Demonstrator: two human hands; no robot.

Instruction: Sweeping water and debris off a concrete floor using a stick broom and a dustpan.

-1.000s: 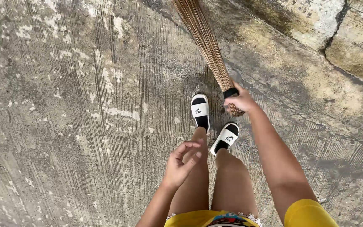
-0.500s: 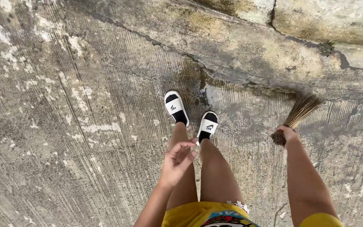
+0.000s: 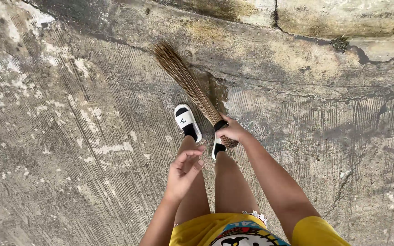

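Right hand: the right hand (image 3: 232, 130) is closed in a firm grip around the bound base of a brown stick broom made of thin dry ribs (image 3: 185, 81), just below its black band.
Broom: it slants up and to the left from the fist, its splayed tips on the ground near the stained edge where the floor meets a raised concrete kerb (image 3: 343, 18).
Left hand: the left hand (image 3: 182, 171) hangs in front of the left thigh, fingers loosely curled, its grip open and holding nothing.
Feet: two white slide sandals with black straps (image 3: 187, 122) stand side by side; the right one is partly hidden behind the right hand.
Ground: rough grey grooved concrete floor (image 3: 69, 136) with pale worn patches.
Clothing: yellow shirt and sleeve at the bottom edge.
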